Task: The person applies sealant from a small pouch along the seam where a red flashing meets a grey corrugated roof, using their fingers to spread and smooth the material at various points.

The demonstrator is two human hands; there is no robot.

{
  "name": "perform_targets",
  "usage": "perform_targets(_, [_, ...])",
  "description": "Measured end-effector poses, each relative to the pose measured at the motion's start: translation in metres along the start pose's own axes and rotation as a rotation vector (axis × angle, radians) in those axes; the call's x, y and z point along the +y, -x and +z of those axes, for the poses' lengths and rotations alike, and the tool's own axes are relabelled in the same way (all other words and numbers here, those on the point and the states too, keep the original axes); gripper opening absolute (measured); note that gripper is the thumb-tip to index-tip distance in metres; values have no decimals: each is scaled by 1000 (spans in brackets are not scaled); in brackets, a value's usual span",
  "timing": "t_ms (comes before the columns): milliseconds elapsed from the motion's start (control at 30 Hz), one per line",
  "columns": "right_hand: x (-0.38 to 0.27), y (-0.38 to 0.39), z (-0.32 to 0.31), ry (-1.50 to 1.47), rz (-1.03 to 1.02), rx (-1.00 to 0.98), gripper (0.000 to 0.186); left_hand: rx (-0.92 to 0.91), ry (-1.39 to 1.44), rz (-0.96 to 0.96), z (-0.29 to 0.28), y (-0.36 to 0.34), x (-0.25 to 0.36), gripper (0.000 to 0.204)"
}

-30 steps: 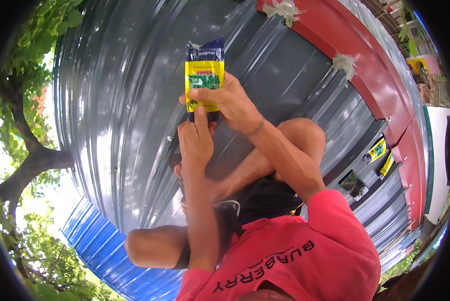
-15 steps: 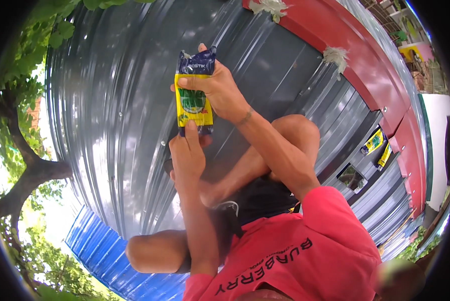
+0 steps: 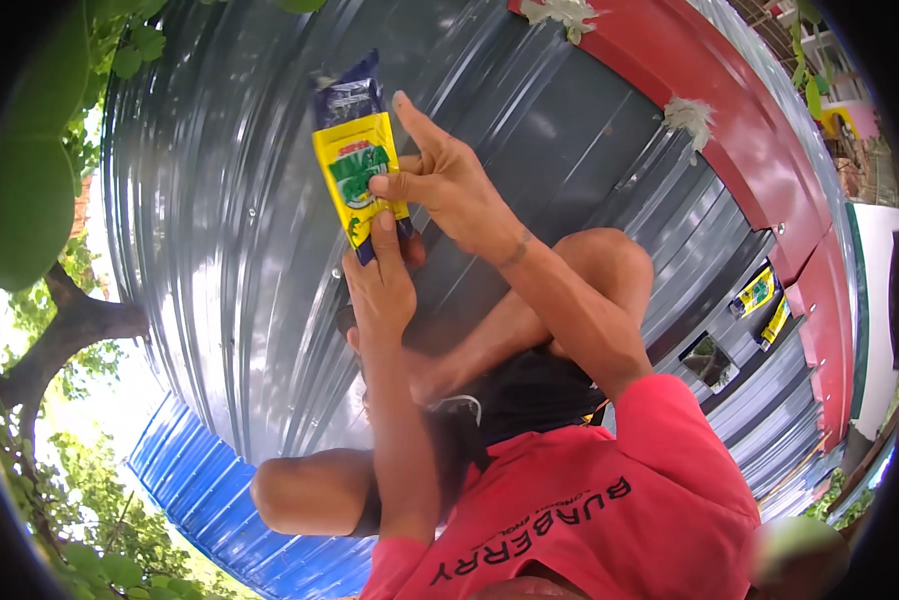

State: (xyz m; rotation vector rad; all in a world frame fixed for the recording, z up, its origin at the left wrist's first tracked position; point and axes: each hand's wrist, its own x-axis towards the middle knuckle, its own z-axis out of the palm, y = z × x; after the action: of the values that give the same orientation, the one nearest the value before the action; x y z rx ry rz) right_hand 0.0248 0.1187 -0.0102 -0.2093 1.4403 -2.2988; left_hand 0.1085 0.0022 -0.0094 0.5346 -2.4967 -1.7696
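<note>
A flat, shiny yellow and dark blue packet [image 3: 354, 170] with a green print is held up in front of me, its top leaning left. My left hand [image 3: 381, 285] grips the bottom end, thumb pressed on the front and fingers behind. At the right edge, my right hand [image 3: 459, 190] pinches the packet with the thumb on its face. The right index finger points upward, off the packet, and the other fingertips are partly hidden behind it. The packet's dark upper end looks creased; whether it is sealed I cannot tell.
I sit on a grey corrugated metal roof [image 3: 239, 250] with bent legs. To the right lie two similar packets [image 3: 756, 292] and a dark rectangular piece [image 3: 707, 360], near red metal flashing [image 3: 759, 180] with whitish patches. A blue roof [image 3: 189, 470] and tree branch [image 3: 79, 325] are at left.
The packet has shifted left and tilted, its top swinging left. My right hand has slid from its upper part down to the lower right edge, and its index finger has come away.
</note>
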Motion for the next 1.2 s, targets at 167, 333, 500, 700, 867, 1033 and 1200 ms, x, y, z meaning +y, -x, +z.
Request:
perform_targets(167, [-7,-9,-6,-55,-48,75,97,-96,-237,-89,-11,13,-6,41])
perform_targets(333, [-11,-15,-16,-81,-88,109,101,-114,-261,-135,-16,23,-9,41])
perform_targets(500, [-9,-16,-17,-121,-91,128,103,-121,-139,-245,-19,27,-6,43])
perform_targets(700, [-13,-17,-14,-68,-114,171,101,-214,-51,-220,-25,30,3,44])
perform_targets(867, [-20,-16,-13,25,-78,189,100,-199,69,-266,-28,25,0,38])
perform_targets(1033, [-9,0,6,250,-123,128,91,-146,159,-202,-44,6,-2,32])
perform_targets(1200, [-1,2,9,406,-111,76,91,-117,437,-196,-27,-4,10,27])
